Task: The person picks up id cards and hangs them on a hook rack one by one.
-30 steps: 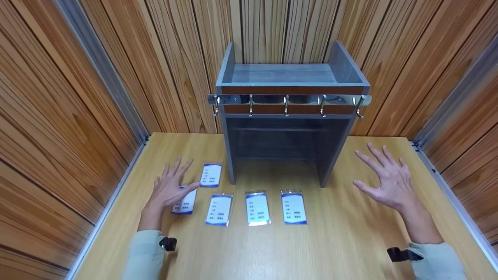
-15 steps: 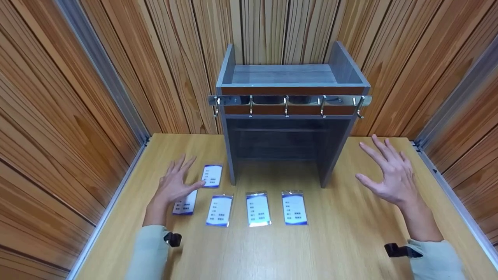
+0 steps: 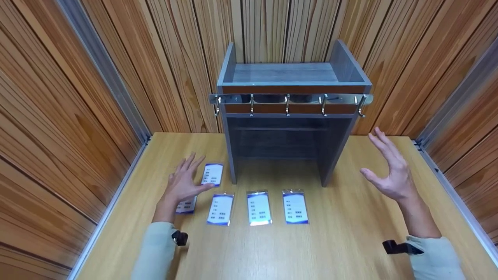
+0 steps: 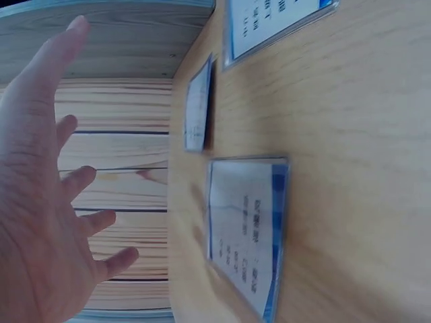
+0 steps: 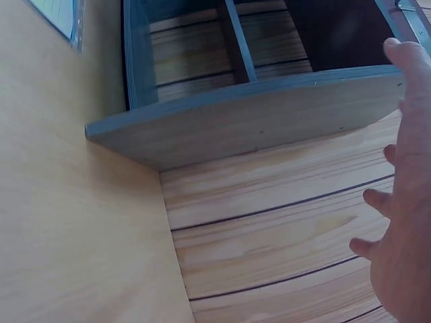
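My left hand (image 3: 183, 186), fingers spread, hovers over the left side of the table and holds nothing. It partly covers a white-and-blue name badge in a clear sleeve (image 3: 186, 205), and its thumb overlaps the lower edge of another badge (image 3: 212, 174) behind. In the left wrist view, a badge (image 4: 246, 222) lies flat beside that hand. Three more badges line up to the right: one on the left (image 3: 220, 209), one in the middle (image 3: 259, 208), one on the right (image 3: 295, 207). My right hand (image 3: 395, 175) is raised right of the grey rack (image 3: 334, 147), fingers extended, holding nothing.
Across the rack's front runs a shiny metal rail (image 3: 272, 99) with several bare hooks. Above it is a shelf (image 3: 286, 72) with raised sides. Wood-panelled walls (image 3: 78, 116) enclose the wooden table (image 3: 272, 252) at the back and both sides.
My left hand has shifted right and slightly forward, from the left badge toward the back one. My right hand has risen slightly, moved outward and turned more side-on. The badges lie unmoved.
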Available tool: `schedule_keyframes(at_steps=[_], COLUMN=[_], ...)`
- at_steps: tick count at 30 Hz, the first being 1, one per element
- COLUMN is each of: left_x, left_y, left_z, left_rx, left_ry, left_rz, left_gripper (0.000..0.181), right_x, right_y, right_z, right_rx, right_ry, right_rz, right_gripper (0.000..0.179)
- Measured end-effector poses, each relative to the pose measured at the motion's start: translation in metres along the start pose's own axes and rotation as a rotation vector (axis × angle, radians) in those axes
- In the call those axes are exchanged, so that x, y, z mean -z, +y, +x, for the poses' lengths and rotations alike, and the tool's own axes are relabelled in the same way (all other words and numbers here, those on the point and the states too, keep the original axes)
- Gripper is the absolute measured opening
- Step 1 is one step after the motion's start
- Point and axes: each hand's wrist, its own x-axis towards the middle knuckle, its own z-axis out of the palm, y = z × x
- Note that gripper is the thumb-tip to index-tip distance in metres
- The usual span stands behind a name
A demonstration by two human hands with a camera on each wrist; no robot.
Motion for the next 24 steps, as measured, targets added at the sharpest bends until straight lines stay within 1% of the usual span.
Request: schedule_keyframes(at_steps=[5,11,15,19,21,24], left_x=[-0.007,-0.011,-0.011,-0.014,-0.016,-0.020], left_y=[0.001,0.001,0.002,0.004,0.004,0.004], left_z=[0.004,0.010,0.017,0.021,0.022,0.023], left_rx=[-0.015,-0.016,-0.017,-0.004,0.004,0.021], left_ry=[0.026,0.046,0.042,0.033,0.031,0.040], left_rz=[-0.069,-0.166,-0.189,-0.200,-0.205,-0.213], left_gripper=[0.107,0.109,0.110,0.111,0.110,0.108], right_x=[-0.002,-0.002,-0.001,-0.001,-0.001,0.000], right_y=[-0.006,-0.014,-0.019,-0.022,-0.022,-0.021], right_z=[0.005,0.020,0.031,0.041,0.045,0.054], right_rx=[-0.033,-0.043,-0.054,-0.058,-0.054,-0.044], right_ry=[0.052,0.074,0.084,0.098,0.106,0.122], right_rz=[0.159,0.265,0.303,0.335,0.385,0.502], right_gripper=[0.097,0.097,0.096,0.093,0.091,0.086])
